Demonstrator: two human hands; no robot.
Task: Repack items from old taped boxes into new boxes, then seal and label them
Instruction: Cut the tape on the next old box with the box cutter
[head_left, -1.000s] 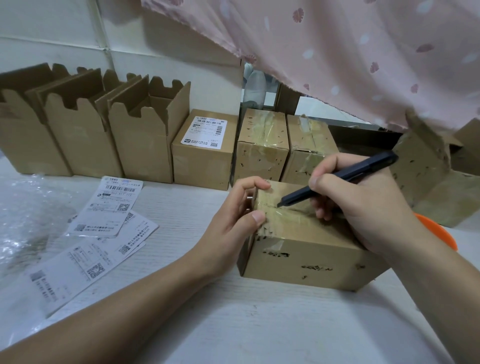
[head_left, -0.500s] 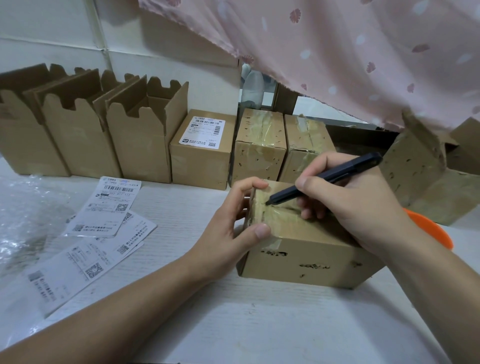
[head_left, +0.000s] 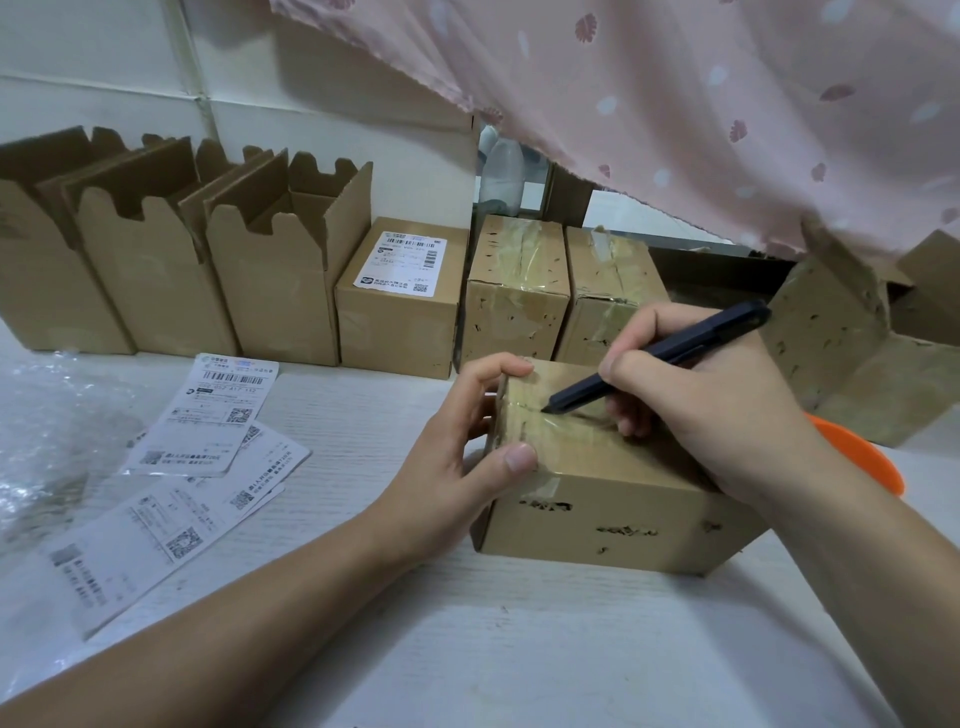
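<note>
An old taped cardboard box (head_left: 613, 514) lies on the white table in front of me. My left hand (head_left: 457, 452) grips its left end, thumb on the near top edge and fingers over the far edge. My right hand (head_left: 696, 395) holds a dark pen-shaped cutter (head_left: 654, 358) with its tip on the tape seam along the box top, near the left end. Two more old taped boxes (head_left: 519, 291) stand behind. A sealed new box with a label (head_left: 400, 306) stands to their left, beside several open new boxes (head_left: 270, 280).
Loose shipping labels (head_left: 208, 415) lie on the table at left, next to clear bubble wrap (head_left: 47, 415). An orange object (head_left: 857, 457) peeks out behind my right wrist. Opened old cartons (head_left: 852, 343) stand at right. A pink curtain (head_left: 675, 104) hangs overhead.
My right hand has drawn the cutter tip leftward along the tape seam toward the box's left end. My left thumb has slid along the near top edge.
</note>
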